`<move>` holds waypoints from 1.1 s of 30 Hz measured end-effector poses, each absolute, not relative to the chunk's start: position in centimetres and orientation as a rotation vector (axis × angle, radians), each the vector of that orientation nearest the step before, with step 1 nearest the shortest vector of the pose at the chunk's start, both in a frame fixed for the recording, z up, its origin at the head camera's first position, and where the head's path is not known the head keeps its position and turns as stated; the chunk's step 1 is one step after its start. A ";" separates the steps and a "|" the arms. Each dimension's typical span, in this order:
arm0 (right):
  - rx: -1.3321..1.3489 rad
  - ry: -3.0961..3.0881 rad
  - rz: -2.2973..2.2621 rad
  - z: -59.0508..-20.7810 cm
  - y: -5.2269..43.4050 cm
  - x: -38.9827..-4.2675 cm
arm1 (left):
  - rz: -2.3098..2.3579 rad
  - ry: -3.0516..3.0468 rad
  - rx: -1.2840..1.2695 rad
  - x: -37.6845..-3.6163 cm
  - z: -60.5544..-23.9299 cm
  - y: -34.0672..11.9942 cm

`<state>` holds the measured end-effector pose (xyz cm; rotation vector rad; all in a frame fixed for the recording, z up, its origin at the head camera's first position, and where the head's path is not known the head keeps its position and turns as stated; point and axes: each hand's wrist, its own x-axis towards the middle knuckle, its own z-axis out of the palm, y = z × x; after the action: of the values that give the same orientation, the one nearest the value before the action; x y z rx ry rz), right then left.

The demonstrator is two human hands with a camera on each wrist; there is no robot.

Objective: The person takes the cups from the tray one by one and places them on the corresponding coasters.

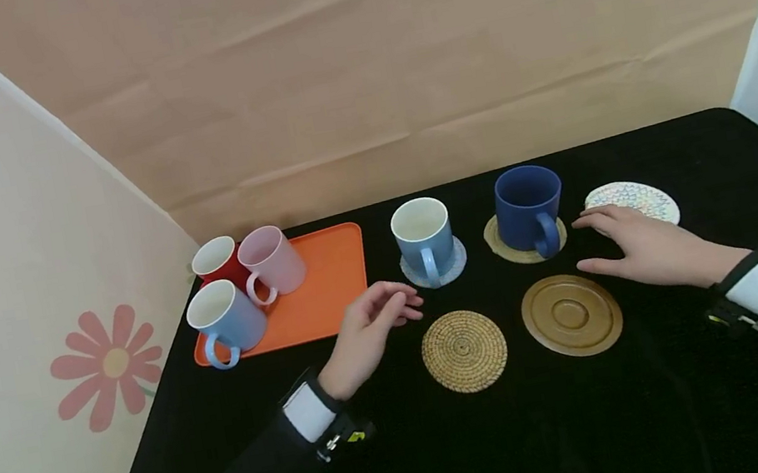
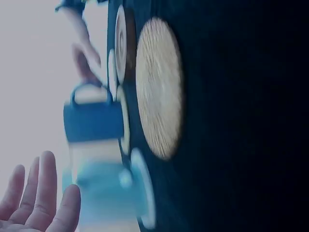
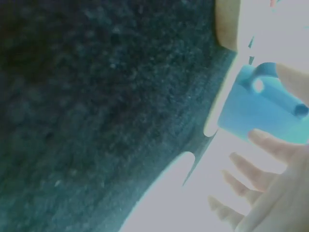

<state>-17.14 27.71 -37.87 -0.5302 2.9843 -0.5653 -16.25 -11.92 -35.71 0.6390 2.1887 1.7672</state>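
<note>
My left hand (image 1: 371, 329), fingers loosely bent and holding nothing, is between the orange tray (image 1: 333, 278) and a round woven coaster (image 1: 464, 351). Just beyond its fingertips a light blue mug (image 1: 423, 241) stands on a pale round coaster (image 1: 458, 261). My right hand (image 1: 643, 245) also holds nothing; its fingers and thumb spread toward the dark blue mug (image 1: 529, 208), which stands upright on a tan coaster (image 1: 496, 239). Partly behind this hand lies a white speckled coaster (image 1: 634, 198). In the right wrist view the fingers (image 3: 273, 145) overlap the blue mug (image 3: 258, 108).
A red mug (image 1: 232, 266), a pink mug (image 1: 274, 262) and another light blue mug (image 1: 230, 320) crowd the tray's left side. A brown grooved wooden coaster (image 1: 571, 315) lies nearer me on the black table (image 1: 536, 437). Brown paper (image 1: 394, 65) covers the back wall.
</note>
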 end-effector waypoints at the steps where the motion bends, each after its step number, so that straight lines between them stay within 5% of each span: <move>1: -0.531 2.995 -0.570 -37.7 27.8 -16.8 | 1.782 2.210 0.607 -16.2 -35.8 -12.9; 15: -0.613 3.039 -0.631 -37.2 27.2 -14.1 | 1.813 2.480 0.215 -18.5 -37.2 -22.2; 33: -0.605 3.002 -0.652 -38.5 26.8 -12.7 | 1.903 2.642 -0.106 -20.8 -37.8 -23.8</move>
<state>-12.74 26.81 -38.49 -0.6048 3.0017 -0.6517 -20.80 -23.85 -37.84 -0.1064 2.6423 1.9034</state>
